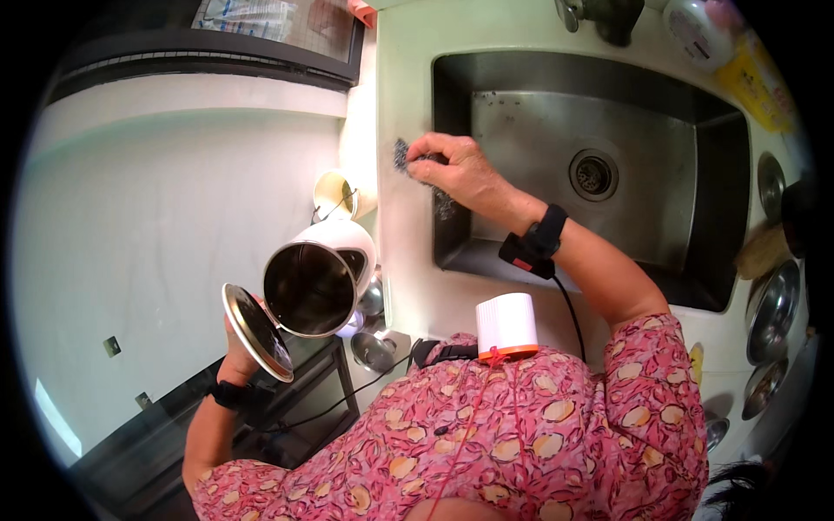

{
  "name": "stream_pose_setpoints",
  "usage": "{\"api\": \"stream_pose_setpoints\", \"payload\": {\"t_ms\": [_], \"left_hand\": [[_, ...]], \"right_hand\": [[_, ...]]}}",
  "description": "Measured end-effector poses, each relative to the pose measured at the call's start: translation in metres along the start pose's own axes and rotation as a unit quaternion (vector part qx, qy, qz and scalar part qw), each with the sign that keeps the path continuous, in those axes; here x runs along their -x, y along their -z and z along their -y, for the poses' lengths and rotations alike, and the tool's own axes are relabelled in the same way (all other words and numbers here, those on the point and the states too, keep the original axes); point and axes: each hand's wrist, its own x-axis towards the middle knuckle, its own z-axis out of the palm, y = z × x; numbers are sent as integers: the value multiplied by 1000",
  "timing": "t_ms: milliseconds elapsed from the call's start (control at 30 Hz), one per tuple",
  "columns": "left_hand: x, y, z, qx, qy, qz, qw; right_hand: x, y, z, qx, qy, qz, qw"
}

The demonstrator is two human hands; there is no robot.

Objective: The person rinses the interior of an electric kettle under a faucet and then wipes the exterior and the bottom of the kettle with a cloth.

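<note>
A white electric kettle (345,244) with a steel interior is tipped so that its mouth faces me, its hinged lid (257,332) swung out. My left hand (241,345) is at the lid and rim, partly hidden behind the lid; it appears to hold the kettle there. At the left rim of the sink, my right hand (453,163) pinches a grey scouring pad (401,156), which looks like metal wool. Part of the pad shows beneath the fingers and hangs over the sink edge.
The steel sink (583,176) has dark specks near its back left corner. A faucet (606,16) stands behind it. Steel bowls (773,312) line the right side. A cream container (335,192) stands beyond the kettle. Cables run from both wrist straps.
</note>
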Motion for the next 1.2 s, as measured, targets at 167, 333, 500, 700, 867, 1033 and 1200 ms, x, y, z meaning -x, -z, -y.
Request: {"api": "stream_pose_setpoints", "payload": {"t_ms": [167,333,500,700,867,1033,1200], "left_hand": [[41,15,3,103,-70,-68,990],[46,-21,-46,-15,-108,-58,992],[42,-40,-65,75,-110,-14,991],[35,-56,-74,99,-128,32,986],[27,-70,-76,111,-120,33,986],[19,-74,-83,104,-163,44,980],[14,-84,-92,194,-116,93,970]], "right_hand": [[12,4,10,15,-48,-4,999],[22,-24,43,33,112,-8,993],[32,-44,79,31,235,7,971],[4,-29,90,72,114,-10,991],[13,-27,93,68,295,-74,950],[22,-13,108,104,353,-74,927],[20,-2,95,142,330,-61,931]]}}
